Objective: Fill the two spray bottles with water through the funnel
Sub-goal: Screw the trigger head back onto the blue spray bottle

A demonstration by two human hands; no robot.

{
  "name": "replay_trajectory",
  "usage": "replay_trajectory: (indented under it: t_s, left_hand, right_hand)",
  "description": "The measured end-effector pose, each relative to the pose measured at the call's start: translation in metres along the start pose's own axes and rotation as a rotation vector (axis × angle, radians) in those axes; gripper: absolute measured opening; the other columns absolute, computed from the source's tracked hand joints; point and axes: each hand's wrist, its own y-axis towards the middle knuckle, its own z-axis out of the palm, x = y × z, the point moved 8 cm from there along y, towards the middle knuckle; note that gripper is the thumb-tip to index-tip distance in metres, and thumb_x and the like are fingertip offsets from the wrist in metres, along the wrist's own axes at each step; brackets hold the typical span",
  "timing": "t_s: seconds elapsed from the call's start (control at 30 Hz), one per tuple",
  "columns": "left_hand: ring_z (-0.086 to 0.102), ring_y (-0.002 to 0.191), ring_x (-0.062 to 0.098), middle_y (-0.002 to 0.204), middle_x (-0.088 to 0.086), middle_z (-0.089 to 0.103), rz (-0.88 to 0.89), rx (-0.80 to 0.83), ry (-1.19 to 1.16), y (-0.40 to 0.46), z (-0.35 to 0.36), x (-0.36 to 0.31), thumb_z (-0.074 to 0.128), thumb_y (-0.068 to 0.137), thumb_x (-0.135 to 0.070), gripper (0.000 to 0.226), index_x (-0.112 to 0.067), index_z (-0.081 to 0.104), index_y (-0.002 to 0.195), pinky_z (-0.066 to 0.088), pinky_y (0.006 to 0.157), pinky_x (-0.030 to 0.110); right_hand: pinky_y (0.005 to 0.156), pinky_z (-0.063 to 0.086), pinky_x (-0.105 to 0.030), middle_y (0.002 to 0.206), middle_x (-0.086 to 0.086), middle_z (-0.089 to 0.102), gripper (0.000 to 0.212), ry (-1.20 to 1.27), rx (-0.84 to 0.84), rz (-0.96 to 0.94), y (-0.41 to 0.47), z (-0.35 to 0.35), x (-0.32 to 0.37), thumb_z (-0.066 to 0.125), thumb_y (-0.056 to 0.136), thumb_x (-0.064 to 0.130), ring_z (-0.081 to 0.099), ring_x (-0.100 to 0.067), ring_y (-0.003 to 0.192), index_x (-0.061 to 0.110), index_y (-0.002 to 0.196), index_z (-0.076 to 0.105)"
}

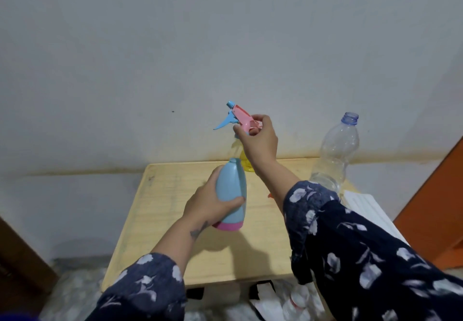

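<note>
The left hand (204, 201) grips a light-blue plastic spray bottle with a pink base (231, 192) above the pale wooden table (162, 220). The right hand (259, 140) pinches its pink-and-blue trigger sprayer head (238, 118), lifted clear of the bottle's neck.

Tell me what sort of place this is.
Probably a plain room at home, not a workshop: a small wooden table stands against a stained painted wall, an orange door at right, and bags clutter the floor.

The left hand (208, 201) curled palm-inward with its thumb across the front in a full grasp, while the right hand (259, 140), raised higher on an outstretched arm, pinched with its fingertips.
</note>
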Motion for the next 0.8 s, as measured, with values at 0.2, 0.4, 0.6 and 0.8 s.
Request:
replay_trajectory:
  t_s: [0.2, 0.4, 0.6, 0.8]
  left_hand:
    - [0.064, 0.09, 0.01, 0.107, -0.022, 0.061, 0.057, -0.035, -0.044, 0.016, -0.02, -0.031, 0.065, 0.058, -0.064, 0.077, -0.067, 0.024, 0.123, 0.059, 0.072, 0.042]
    - [0.064, 0.093, 0.013, 0.107, -0.02, 0.061, 0.089, -0.007, -0.116, 0.021, -0.035, -0.04, 0.071, 0.058, -0.06, 0.065, -0.071, 0.032, 0.11, 0.059, 0.077, 0.044]
    - [0.064, 0.094, 0.014, 0.111, -0.011, 0.059, 0.125, 0.087, -0.228, 0.018, -0.038, -0.053, 0.073, 0.055, -0.058, 0.079, -0.052, 0.038, 0.126, 0.054, 0.061, 0.023]
    - [0.064, 0.096, 0.016, 0.112, -0.008, 0.06, 0.145, 0.097, -0.244, 0.017, -0.035, -0.06, 0.075, 0.062, -0.051, 0.072, -0.043, 0.042, 0.125, 0.055, 0.063, 0.025]
  right_hand:
    - [0.065, 0.047, -0.025, 0.072, 0.007, 0.06, 0.037, 0.03, 0.069, 0.003, -0.012, 0.007, 0.006, 0.073, 0.079, 0.03, 0.062, -0.011, 0.071, 0.027, 0.105, 0.048]
    - [0.091, 0.052, -0.041, 0.095, -0.006, 0.068, 0.038, 0.102, 0.357, 0.112, -0.007, 0.01, 0.018, 0.069, 0.084, 0.02, 0.065, -0.019, 0.096, 0.022, 0.114, 0.046]
    - [0.085, 0.054, -0.034, 0.111, -0.023, 0.065, 0.05, 0.191, 0.624, 0.158, -0.002, 0.009, 0.041, 0.067, 0.083, -0.002, 0.065, -0.025, 0.093, 0.021, 0.12, 0.042]
    - [0.09, 0.05, -0.046, 0.096, -0.016, 0.05, 0.061, 0.076, 0.523, 0.019, -0.005, 0.007, 0.05, 0.079, 0.074, 0.016, 0.052, -0.025, 0.086, 0.033, 0.123, 0.047]
